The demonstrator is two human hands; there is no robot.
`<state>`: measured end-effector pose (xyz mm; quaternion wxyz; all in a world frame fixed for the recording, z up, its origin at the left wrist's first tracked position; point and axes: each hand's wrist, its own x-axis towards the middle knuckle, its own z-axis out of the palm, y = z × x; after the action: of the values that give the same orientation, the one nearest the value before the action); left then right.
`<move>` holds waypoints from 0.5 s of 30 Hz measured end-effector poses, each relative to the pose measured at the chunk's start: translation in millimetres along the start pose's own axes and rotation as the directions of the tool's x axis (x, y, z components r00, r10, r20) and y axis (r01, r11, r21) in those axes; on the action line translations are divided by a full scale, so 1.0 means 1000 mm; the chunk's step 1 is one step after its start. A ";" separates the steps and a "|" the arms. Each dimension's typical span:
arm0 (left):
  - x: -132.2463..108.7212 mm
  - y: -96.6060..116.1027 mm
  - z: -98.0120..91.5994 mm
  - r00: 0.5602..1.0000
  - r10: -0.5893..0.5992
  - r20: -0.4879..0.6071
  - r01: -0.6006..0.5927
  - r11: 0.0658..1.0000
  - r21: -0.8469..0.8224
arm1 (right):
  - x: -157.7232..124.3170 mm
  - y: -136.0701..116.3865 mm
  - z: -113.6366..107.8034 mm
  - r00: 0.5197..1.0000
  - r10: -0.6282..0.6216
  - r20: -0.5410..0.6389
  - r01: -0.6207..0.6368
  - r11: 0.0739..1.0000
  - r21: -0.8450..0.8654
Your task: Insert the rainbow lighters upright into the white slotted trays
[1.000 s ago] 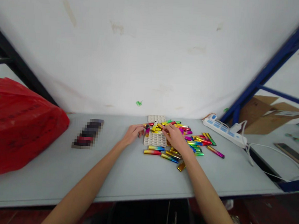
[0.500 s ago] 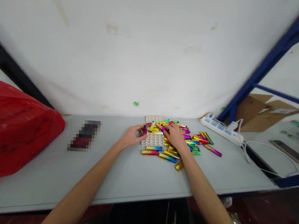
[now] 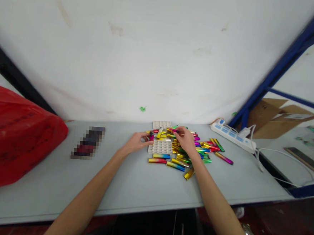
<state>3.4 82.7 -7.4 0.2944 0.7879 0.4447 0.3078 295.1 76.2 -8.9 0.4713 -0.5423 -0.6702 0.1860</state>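
Note:
My left hand (image 3: 136,143) is at the left edge of a white tray with a grid of holes (image 3: 160,147). Its fingers are closed around an upright purple lighter (image 3: 151,136) with a dark top. Over the far side of the pile, my right hand (image 3: 185,139) pinches a yellow-to-purple lighter (image 3: 171,130) lying roughly level. The pile of shiny multicoloured lighters (image 3: 179,157) spreads under and around my right hand. In front of the tray lie a yellow-red lighter (image 3: 157,161) and a yellow-blue lighter (image 3: 162,155).
A second white tray (image 3: 162,124) lies by the wall. A white power strip (image 3: 232,134) with cables is to the right, before a blue metal frame (image 3: 277,68) and cardboard box (image 3: 278,117). A red plastic bag (image 3: 21,140) and blurred-out item (image 3: 88,142) are at left.
My right hand has lifted slightly from the pile with the yellow-to-purple lighter in its fingers. My left hand has shifted a little left, still holding the purple lighter.

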 end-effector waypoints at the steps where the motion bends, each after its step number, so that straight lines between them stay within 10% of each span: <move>1: 0.000 0.000 0.000 1.000 0.004 0.000 -0.004 1.000 -0.002 | 0.000 -0.002 0.001 0.999 0.038 -0.017 -0.036 0.996 0.082; 11: 0.000 -0.004 -0.001 0.999 0.009 0.036 -0.008 1.000 -0.021 | -0.011 -0.042 0.022 0.953 0.135 0.270 -0.292 0.635 0.715; 15: -0.001 -0.005 -0.001 0.999 0.004 0.032 -0.003 1.000 -0.027 | -0.018 -0.046 0.031 0.960 0.153 0.234 -0.262 0.784 0.563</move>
<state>-0.3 84.4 -10.4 0.3114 0.7894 0.4346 0.3016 243.4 52.4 3.8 0.5315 -0.4214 -0.5543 0.4824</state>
